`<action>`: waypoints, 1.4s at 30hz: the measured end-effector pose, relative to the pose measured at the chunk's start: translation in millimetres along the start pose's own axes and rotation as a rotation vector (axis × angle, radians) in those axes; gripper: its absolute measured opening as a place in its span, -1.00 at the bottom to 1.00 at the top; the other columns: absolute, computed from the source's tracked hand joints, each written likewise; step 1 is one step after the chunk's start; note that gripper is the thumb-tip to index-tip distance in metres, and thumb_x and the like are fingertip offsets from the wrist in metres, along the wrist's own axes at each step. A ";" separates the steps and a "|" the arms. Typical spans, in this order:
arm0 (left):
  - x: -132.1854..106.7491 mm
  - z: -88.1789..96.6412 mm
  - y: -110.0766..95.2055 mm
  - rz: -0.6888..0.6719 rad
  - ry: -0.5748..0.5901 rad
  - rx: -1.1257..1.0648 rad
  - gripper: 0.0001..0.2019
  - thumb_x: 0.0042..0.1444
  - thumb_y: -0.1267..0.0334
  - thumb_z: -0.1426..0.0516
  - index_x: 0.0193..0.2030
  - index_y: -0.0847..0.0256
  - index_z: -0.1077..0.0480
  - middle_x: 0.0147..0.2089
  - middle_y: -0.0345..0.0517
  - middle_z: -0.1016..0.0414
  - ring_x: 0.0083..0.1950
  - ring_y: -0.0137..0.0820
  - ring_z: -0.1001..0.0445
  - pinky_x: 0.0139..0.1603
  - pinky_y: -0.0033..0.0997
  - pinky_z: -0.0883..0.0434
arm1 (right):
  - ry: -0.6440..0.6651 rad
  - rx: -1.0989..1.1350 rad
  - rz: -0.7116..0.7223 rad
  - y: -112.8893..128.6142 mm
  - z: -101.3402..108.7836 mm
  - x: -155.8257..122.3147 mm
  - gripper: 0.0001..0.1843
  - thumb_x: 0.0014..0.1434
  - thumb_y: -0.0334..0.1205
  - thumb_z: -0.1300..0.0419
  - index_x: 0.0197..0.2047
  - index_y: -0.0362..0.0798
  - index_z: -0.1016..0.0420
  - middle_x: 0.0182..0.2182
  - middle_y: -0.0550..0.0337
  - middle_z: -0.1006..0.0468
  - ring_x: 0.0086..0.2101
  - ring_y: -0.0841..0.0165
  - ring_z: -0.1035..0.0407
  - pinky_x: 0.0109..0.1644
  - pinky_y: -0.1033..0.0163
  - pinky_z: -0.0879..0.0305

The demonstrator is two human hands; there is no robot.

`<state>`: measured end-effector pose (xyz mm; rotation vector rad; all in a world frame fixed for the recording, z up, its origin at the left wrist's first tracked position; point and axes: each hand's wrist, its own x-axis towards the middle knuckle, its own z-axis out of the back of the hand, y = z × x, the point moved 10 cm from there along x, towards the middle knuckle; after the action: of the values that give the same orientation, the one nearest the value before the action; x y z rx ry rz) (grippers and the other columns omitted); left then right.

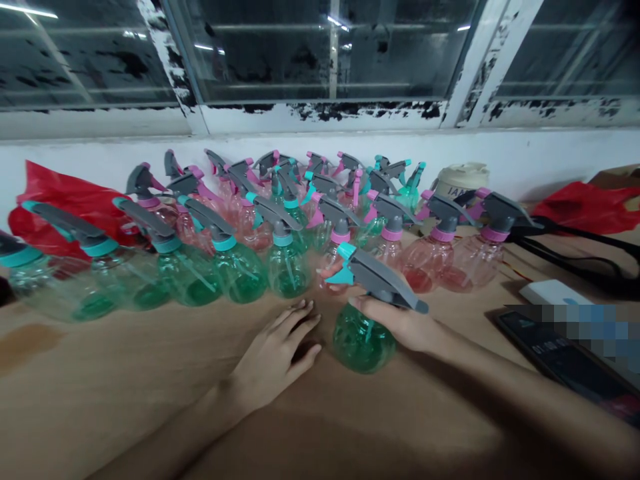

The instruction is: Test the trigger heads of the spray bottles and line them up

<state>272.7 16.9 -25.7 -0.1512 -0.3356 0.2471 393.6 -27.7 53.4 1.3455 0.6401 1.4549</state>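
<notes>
My right hand (387, 317) is wrapped round the neck of a green spray bottle (364, 340), just under its grey and turquoise trigger head. The bottle is close to upright, and its nozzle points to the left. On the wooden table (150, 393), my left hand (280, 353) rests with fingers stretched out, a little left of that bottle and not touching it. Straight ahead stands a row of spray bottles: green ones (243, 273) with turquoise collars on the left, pink ones (465, 260) with pink collars on the right.
More spray bottles crowd behind the front row, against the wall. Red plastic bags lie at the left (65, 200) and far right (590, 207). A white lidded tub (463, 177), black straps (575, 253), a white box (553, 291) and a phone (545, 343) are on the right.
</notes>
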 end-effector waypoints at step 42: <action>-4.1 8.5 -5.5 0.017 0.000 -0.006 -0.62 0.26 0.25 -0.08 0.20 0.23 -0.26 0.26 0.06 -0.29 0.30 -0.19 -0.21 0.23 -0.06 -0.26 | -0.071 -0.040 -0.001 -1.9 -1.5 -1.4 -0.68 0.19 -0.10 -0.14 0.00 0.08 -0.48 -0.33 0.17 -0.56 -0.31 0.30 -0.45 -0.04 0.06 -0.38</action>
<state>267.2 11.4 -17.9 -0.1602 -0.3356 0.2632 392.5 -27.9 50.8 1.3593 0.5633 1.4056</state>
